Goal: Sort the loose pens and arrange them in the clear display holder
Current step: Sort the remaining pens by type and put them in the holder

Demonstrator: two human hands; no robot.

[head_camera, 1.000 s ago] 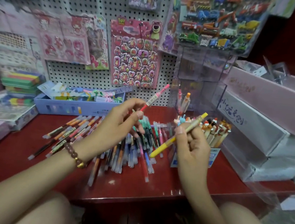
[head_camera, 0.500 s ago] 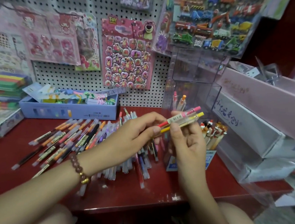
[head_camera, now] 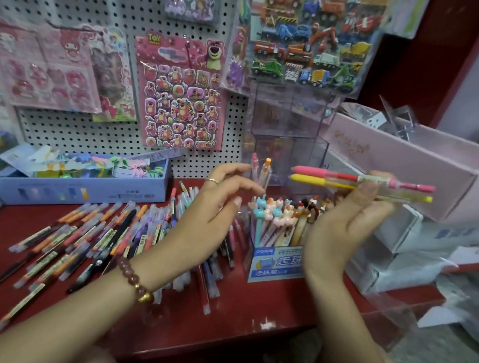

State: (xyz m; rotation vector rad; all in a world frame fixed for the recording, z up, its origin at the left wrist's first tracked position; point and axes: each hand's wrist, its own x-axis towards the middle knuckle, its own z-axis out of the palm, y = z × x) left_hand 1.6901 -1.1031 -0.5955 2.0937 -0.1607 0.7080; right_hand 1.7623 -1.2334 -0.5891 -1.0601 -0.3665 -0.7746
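**Pen sorting: right hand carrying two pens, left hand free**

The right hand [head_camera: 341, 233] is pinching two pens between the thumb and the fingers. It is holding them level and side by side, the pink pen [head_camera: 334, 174] lying just above the yellow pen [head_camera: 319, 182]. Both pens are being held in the air above a small carton [head_camera: 274, 264] and in front of a long pink box [head_camera: 407, 167]. Their grip ends are pointing left, towards the clear display holder [head_camera: 307, 158].

The left hand [head_camera: 209, 216] is hovering with its fingers loosely spread and is gripping nothing. It is wearing a ring [head_camera: 212, 181], and a bead bracelet [head_camera: 134, 280] is sitting on the wrist. The hand is hanging over the right part of the loose pens [head_camera: 97, 235], which are lying scattered in a broad heap on the red table [head_camera: 250, 312].

The display holder is standing at the back of the table against the pegboard [head_camera: 63, 134]. Two upright pens [head_camera: 265, 172] are leaning in its lower left compartment; the other compartments cannot be read clearly. The carton is standing just in front of the holder, packed with character-topped pens [head_camera: 275, 216].

A blue tray [head_camera: 81, 192] of mixed goods is sitting at the rear left. Sticker sheets [head_camera: 182, 95] are hanging on the pegboard.
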